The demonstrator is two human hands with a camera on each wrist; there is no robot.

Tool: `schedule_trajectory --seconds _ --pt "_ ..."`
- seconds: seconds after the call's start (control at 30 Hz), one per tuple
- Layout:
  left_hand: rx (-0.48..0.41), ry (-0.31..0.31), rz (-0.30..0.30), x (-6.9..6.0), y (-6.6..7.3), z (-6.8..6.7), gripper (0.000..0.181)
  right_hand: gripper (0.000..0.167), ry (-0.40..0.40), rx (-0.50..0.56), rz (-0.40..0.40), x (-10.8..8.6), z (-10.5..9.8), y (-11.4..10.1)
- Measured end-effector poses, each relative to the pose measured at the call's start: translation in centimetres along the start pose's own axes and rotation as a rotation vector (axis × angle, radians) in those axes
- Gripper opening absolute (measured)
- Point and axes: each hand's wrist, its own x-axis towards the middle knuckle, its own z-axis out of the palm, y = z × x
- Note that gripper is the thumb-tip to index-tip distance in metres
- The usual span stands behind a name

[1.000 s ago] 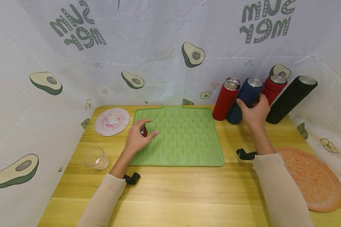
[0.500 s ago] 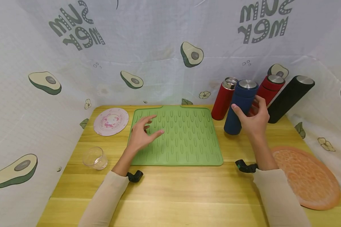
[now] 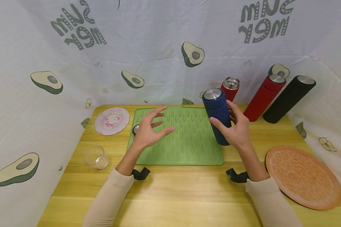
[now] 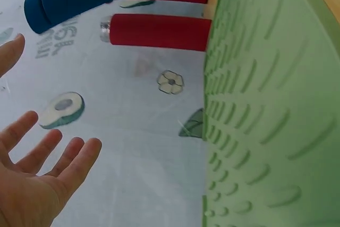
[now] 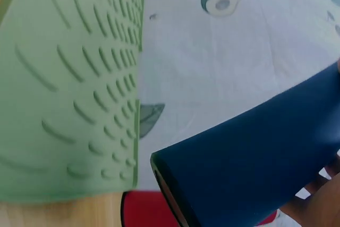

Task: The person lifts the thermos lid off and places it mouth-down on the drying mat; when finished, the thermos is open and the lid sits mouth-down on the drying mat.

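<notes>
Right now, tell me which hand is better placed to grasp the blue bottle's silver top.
Probably the left hand: it is empty and opens towards the blue bottle. The right hand is occupied, gripping the bottle below its silver top, which is uncovered.

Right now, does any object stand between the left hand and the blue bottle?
Nothing visible does: only green mat shows between the left hand and the blue bottle in the right hand. The small red cap lies farther left.
</notes>
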Motion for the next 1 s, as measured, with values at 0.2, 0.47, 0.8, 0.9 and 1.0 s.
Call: schedule_trajectory --seconds 0.2,0.47,0.8,0.9,1.0 --pt "-0.075 -0.032 0.065 0.1 2.2 0.7 0.072 0.075 -0.131 0.026 -0.082 -0.7 1.4 -1.1" --pt "-0.103 -0.08 0.176 0.2 3.7 1.2 0.073 0.078 -0.27 -0.019 -0.235 -1.0 2.5 -2.1" --pt "-0.023 -0.157 0.274 -0.2 4.5 1.0 0.077 0.076 -0.458 -0.053 -0.249 -0.8 2.5 -3.1" --pt "0.01 -0.198 0.303 -0.3 4.6 0.9 0.071 0.075 -0.523 -0.077 -0.246 -0.8 2.2 -3.4" --pt "0.043 -0.234 0.335 -0.3 4.8 0.6 0.063 0.074 -0.572 -0.091 -0.245 -0.8 1.9 -3.6"
